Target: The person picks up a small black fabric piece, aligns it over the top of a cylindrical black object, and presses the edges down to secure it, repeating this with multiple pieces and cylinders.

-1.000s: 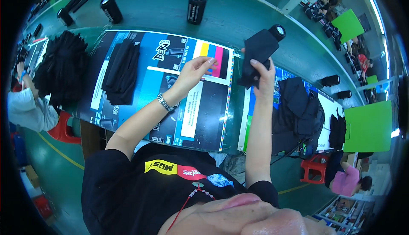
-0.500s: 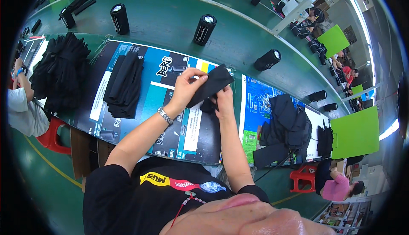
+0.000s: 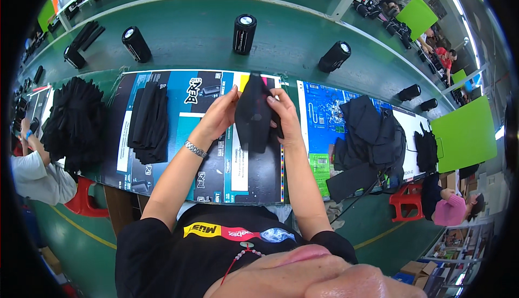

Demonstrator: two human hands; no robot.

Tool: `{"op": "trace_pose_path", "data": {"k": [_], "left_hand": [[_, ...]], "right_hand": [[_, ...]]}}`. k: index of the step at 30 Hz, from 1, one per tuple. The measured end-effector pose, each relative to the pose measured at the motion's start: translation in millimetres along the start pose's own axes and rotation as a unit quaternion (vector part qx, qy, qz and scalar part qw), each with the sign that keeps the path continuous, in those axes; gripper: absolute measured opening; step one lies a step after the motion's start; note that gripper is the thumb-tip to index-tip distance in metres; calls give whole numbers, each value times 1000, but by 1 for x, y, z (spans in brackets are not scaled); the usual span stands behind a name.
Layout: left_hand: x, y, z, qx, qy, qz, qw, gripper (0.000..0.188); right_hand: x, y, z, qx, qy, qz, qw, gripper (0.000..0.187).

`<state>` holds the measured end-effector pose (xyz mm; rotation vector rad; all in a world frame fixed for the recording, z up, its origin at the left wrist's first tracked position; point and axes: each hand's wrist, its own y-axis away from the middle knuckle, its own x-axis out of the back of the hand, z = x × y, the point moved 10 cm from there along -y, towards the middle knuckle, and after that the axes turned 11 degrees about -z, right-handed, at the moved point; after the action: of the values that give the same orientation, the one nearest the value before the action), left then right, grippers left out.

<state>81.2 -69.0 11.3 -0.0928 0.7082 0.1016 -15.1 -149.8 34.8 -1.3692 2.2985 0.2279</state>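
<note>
A flat black fabric sleeve (image 3: 253, 117) is held upright in front of me, over the middle of the worktable. My left hand (image 3: 220, 115) grips its left edge, with part of the fingers hidden behind the cloth. On the other side my right hand (image 3: 286, 117) is closed on the right edge, thumb and fingers bent round the fabric. A smaller dark part shows by the right palm, too unclear to name. To the left lies a neat stack of folded black fabric pieces (image 3: 148, 125); on the right is a loose heap of black fabric (image 3: 373, 136).
A large tied bundle of black fabric strips (image 3: 75, 122) stands far left. Beyond the printed table sheets (image 3: 205, 119), several black cylindrical speakers (image 3: 245, 35) stand on a green conveyor (image 3: 189, 33). A green panel (image 3: 465, 136) and red stool (image 3: 406, 203) are right; a co-worker (image 3: 40, 168) sits left.
The black sleeve has turned from a slant to upright. My left hand has come down to its left edge, and my right hand has risen along its right edge. The view has shifted slightly.
</note>
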Motion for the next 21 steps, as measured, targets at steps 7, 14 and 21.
{"op": "trace_pose_path", "data": {"k": [7, 14, 21], "left_hand": [[-1, -18, 37, 26, -42, -68, 996, 28], [19, -76, 116, -68, -228, 22, 971, 27], [82, -165, 170, -204, -439, 157, 860, 29]], "right_hand": [[-18, -21, -34, -83, 94, -98, 987, 12], [19, -106, -80, 7, 213, 57, 975, 9], [54, -177, -102, 163, 470, 257, 829, 14]]}}
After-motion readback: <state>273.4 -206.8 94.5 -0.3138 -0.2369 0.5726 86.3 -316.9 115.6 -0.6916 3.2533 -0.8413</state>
